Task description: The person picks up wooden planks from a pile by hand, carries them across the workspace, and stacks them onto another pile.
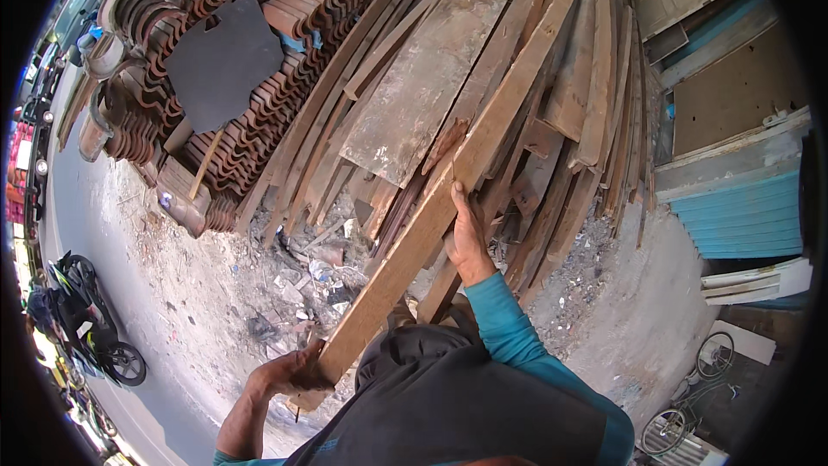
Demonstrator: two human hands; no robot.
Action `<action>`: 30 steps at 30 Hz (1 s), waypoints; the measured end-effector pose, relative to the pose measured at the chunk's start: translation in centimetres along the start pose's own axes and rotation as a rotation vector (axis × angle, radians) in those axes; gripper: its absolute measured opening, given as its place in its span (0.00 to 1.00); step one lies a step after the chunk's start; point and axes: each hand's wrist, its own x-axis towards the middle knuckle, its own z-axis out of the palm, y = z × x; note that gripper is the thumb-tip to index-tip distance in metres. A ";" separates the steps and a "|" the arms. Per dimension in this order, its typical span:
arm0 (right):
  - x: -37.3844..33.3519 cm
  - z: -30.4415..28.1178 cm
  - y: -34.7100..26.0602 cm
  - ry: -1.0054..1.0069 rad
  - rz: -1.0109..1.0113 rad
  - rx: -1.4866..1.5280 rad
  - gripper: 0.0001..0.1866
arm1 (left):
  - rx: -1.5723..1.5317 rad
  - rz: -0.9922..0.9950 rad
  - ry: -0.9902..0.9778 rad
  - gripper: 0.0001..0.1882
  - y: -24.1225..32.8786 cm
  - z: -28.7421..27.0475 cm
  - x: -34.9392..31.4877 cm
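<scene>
A long wooden plank (390, 287) slants across the view, its near end low by my left side and its far end up over the lumber pile. My left hand (296, 371) is closed around the near end. Further up, my right hand (468, 237) grips the plank's right edge, thumb on the upper face and the other fingers out of sight beneath. Just beyond lies a wide weathered board (440, 60) on a heap of long wooden beams (595, 60). A nail-like piece sticks out below the plank's near end.
Curved clay roof tiles (250, 142) stand stacked at the far left, a dark flat sheet (222, 60) leaning on them. Rubble (310, 280) covers the ground ahead of me. A motorcycle (90, 319) is on the road at left. Blue slatted panels (737, 220) and a bicycle (690, 397) are at right.
</scene>
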 end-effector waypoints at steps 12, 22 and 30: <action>9.2 11.4 1.4 -0.342 -0.292 -0.824 0.34 | 0.245 0.181 0.289 0.47 3.8 -8.1 -0.7; 0.7 -0.1 0.8 -0.074 -0.515 -0.537 0.17 | 0.519 0.773 0.668 0.37 26.7 -3.0 15.9; -6.0 -18.6 3.5 0.181 -0.249 -0.672 0.15 | 0.750 0.568 0.632 0.57 34.4 7.4 28.8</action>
